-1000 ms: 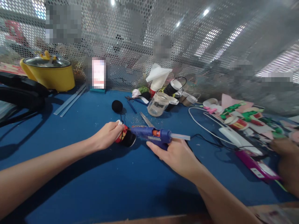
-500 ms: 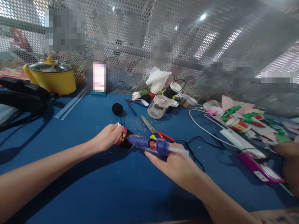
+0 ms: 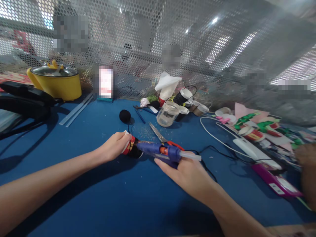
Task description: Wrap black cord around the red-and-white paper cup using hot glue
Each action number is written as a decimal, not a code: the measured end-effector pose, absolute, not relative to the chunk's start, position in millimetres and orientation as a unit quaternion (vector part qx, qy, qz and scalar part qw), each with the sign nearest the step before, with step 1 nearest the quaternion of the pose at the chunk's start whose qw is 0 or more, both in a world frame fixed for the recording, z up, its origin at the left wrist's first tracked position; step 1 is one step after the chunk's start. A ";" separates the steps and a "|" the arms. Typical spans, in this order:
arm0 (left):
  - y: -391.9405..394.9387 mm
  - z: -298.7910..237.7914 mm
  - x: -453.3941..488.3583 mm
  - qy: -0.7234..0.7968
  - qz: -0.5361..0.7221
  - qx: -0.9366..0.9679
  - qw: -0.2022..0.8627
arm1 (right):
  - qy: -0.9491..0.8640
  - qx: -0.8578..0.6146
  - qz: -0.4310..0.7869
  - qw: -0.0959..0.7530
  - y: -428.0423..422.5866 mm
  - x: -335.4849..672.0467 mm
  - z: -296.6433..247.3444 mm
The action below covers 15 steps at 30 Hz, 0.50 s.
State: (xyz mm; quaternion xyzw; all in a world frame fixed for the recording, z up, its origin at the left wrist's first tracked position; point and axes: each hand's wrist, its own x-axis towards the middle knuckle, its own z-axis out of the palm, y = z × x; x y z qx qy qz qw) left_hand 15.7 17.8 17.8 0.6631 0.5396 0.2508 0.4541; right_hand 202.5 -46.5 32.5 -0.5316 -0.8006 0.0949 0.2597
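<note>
My left hand point(image 3: 115, 145) is closed around a small craft piece point(image 3: 131, 148) with red, yellow and black parts, held just above the blue table point(image 3: 103, 194). My right hand point(image 3: 187, 172) grips a blue glue gun point(image 3: 160, 151) with an orange trigger; a clear glue stick pokes out of its back end. The gun's nozzle points left and touches the black end of the craft piece. The gun's black cord point(image 3: 209, 154) trails off to the right.
Red-handled scissors point(image 3: 160, 135) lie just behind the gun. Farther back are a black pom-pom point(image 3: 124, 116), a glass jar point(image 3: 168, 113), paper cups point(image 3: 166, 89) and a yellow pot point(image 3: 56, 82). Craft scraps, a white cable and a purple box point(image 3: 274, 181) crowd the right. Another person's hand point(image 3: 307, 171) is at the right edge.
The glue gun's nozzle has shifted slightly along the craft piece while both hands stayed in place; the view tilted a little. The other person's hand at the right edge moved slightly.
</note>
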 end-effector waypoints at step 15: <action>15.7 10.9 11.5 0.517 0.245 0.717 0.398 | -0.774 -0.558 0.156 0.255 -34.8 201.4 41.8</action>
